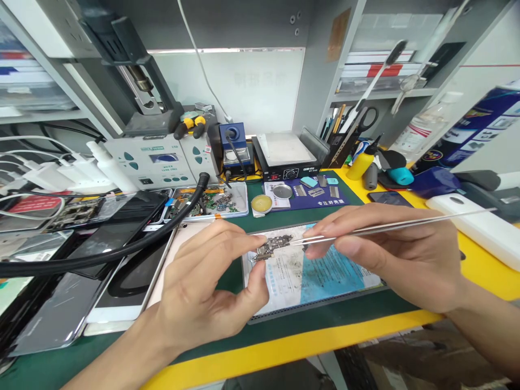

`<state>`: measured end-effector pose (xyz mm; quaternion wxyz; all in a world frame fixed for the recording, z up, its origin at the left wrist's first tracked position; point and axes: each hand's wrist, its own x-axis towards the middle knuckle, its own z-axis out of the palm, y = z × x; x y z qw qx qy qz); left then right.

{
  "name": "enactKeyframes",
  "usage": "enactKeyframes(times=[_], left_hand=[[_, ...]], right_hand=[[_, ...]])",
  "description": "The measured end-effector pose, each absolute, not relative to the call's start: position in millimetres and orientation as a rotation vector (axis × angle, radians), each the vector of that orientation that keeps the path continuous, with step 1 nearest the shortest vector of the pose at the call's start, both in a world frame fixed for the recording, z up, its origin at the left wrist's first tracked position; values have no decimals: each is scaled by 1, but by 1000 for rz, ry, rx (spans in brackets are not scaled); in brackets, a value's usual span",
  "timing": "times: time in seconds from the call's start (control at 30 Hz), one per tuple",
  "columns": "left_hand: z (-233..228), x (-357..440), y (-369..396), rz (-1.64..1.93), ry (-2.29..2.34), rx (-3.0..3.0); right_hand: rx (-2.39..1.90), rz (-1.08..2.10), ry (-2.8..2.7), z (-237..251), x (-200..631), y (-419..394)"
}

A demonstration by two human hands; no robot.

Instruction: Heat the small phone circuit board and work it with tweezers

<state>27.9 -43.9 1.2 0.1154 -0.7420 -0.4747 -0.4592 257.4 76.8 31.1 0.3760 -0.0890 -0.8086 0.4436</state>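
The left hand (pixel 199 287) is pinching a small, thin circuit board with bare metal parts (pixel 271 247) by its edges, thumb underneath and fingertips on top, and holding it just above the grey-framed work mat with a blue and white printed sheet (pixel 325 276). The right hand (pixel 390 254) is closing its fingers on long silver metal tweezers (pixel 390 228), whose tips are touching the board's right end. The board looks very light, stiff and fragile, so the bare edges seem the safest place to hold, away from the tiny components. Behind the mat, a round tin of yellow paste (pixel 261 203) is sitting beside a clear tray of small parts (pixel 211 203). Left of the mat, dark glass phone screens (pixel 101 244) are lying under a black hose (pixel 122 249).
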Motion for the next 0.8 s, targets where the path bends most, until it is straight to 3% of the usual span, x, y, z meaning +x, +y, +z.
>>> enactKeyframes(times=[0.3, 0.43, 0.6, 0.8], left_hand=[[2, 28, -43, -1349, -1378, -2174], [1, 29, -45, -1465, -1472, -2226], [2, 30, -44, -1996, -2001, -2256], [10, 26, -38, -2851, -2445, -2127]], right_hand=[[-249, 1117, -2081, 31, 257, 77], [-286, 1299, -2004, 31, 256, 78], [-363, 1621, -1846, 28, 254, 85], [-384, 1484, -1867, 26, 253, 84]])
